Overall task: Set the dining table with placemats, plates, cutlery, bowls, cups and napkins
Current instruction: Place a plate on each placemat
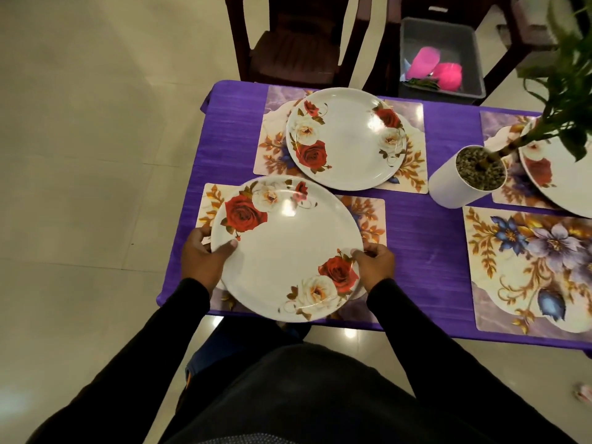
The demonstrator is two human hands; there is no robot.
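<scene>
- plate step right now: left hand (205, 254) and right hand (373, 265) each have fingers curled round the rim of a rose plate (286, 251), over the near placemat (368, 219)
- next I'd guess: lower it centred on that mat, let go
- far placemat (275, 145) already has its plate (346, 139)
- flowered mat (528, 270) on the right is bare
- plant pot (466, 177) sits mid-surface, grey bin (442, 59) with pink things beyond

White plate (282, 251) w/ red roses; purple tablecloth (423, 238).
</scene>
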